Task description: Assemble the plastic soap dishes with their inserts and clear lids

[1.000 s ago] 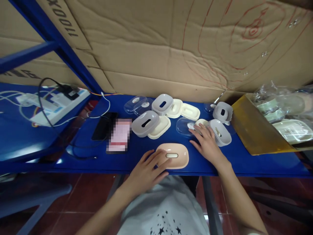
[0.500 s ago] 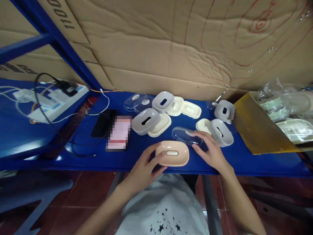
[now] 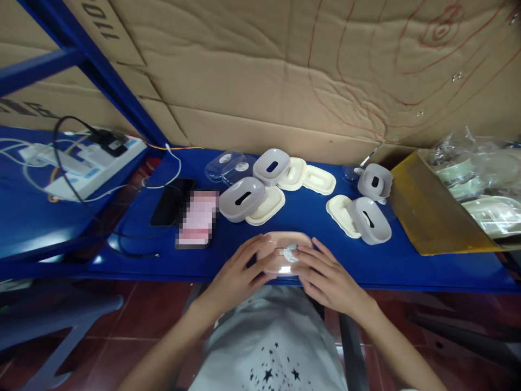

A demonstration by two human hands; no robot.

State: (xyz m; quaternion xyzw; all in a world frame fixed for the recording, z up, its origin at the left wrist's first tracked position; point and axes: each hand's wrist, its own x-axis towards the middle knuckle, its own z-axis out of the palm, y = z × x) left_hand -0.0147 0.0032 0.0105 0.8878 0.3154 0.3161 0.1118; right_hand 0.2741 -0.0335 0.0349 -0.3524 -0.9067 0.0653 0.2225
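The left hand's grip [image 3: 261, 264] and the right hand's grip [image 3: 306, 264] are grasping opposite ends of the peach oval dish [image 3: 269, 251], which is lying at the tabletop's [image 3: 228, 260] near edge, a clear lid [image 3: 288, 266] covering it.

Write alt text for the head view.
A left hand and right hand steady a clear lid on a peach dish on a blue table. Behind are grey bowls, cream trays and more clear lids; a phone lies left, a box of wrapped items right.
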